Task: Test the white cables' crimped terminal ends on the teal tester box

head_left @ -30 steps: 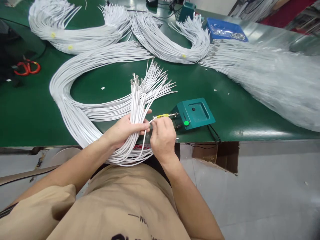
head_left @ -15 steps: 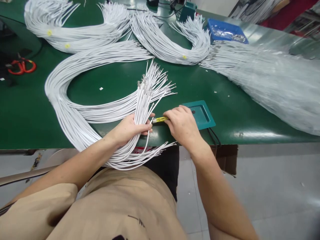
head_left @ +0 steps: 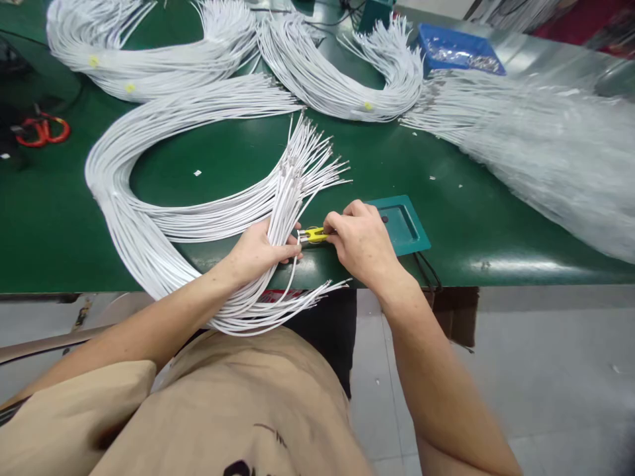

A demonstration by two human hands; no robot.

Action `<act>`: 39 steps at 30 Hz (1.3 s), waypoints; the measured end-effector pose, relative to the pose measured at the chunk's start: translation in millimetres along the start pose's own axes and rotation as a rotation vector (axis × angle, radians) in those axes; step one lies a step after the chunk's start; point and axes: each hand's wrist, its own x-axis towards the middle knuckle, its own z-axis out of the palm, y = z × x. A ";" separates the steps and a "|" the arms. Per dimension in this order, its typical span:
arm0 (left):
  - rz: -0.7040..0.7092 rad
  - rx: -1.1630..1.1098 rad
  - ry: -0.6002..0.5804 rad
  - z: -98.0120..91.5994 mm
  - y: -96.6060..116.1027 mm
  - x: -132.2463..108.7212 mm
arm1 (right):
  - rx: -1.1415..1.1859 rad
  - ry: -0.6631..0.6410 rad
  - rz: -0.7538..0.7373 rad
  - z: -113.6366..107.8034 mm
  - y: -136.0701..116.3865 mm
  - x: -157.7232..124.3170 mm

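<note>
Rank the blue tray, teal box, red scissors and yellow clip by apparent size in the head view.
1. blue tray and teal box: alike; tray farther, box partly behind right hand.
2. red scissors.
3. yellow clip.

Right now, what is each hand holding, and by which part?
Left hand grips the white cable bundle partway along, below its fanned tips. Right hand pinches the yellow piece at its right end.
</note>
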 end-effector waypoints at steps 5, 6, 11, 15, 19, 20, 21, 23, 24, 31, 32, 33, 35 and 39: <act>0.048 0.170 0.054 -0.7 -3.0 3.8 | -0.015 -0.041 0.011 0.0 1.2 4.7; 0.065 0.204 0.061 -0.8 -3.6 4.3 | -0.021 -0.051 0.014 -0.1 1.5 5.3; 0.098 0.321 0.072 0.1 -3.0 3.5 | 0.048 -0.062 0.016 -6.9 -0.4 4.4; 0.032 0.299 0.052 -0.5 0.1 0.5 | 0.218 0.050 0.073 -14.8 -16.2 -4.3; 0.034 0.280 0.068 -4.8 0.5 -2.8 | 0.280 0.079 0.056 -5.9 -52.6 -19.9; 0.043 0.273 0.081 -5.9 0.5 -4.1 | 0.287 0.055 0.004 -1.0 -63.3 -24.1; 0.047 0.266 0.091 -6.7 0.8 -5.7 | 0.289 0.029 -0.046 4.2 -73.8 -28.0; 0.035 0.231 0.084 -7.6 2.3 -9.9 | 0.270 -0.009 -0.132 14.0 -92.2 -34.4; 0.020 0.205 0.068 -7.6 3.4 -12.2 | 0.246 -0.017 -0.154 17.9 -99.5 -36.7; -0.003 -0.002 -0.008 -7.9 8.2 -23.5 | 0.079 -0.096 -0.089 22.1 -124.1 -48.1; -0.014 -0.040 -0.012 -8.5 8.0 -24.5 | 0.096 -0.133 -0.068 20.0 -125.6 -50.5; -0.026 -0.074 -0.009 -9.2 7.6 -25.5 | 0.127 -0.182 -0.048 17.1 -126.2 -52.8; -0.034 -0.117 0.020 -10.5 6.9 -28.3 | 0.223 -0.287 -0.011 9.6 -123.3 -55.2; 0.029 -0.119 0.032 -11.7 5.7 -36.4 | 0.501 -0.214 0.268 -6.1 -99.5 -43.5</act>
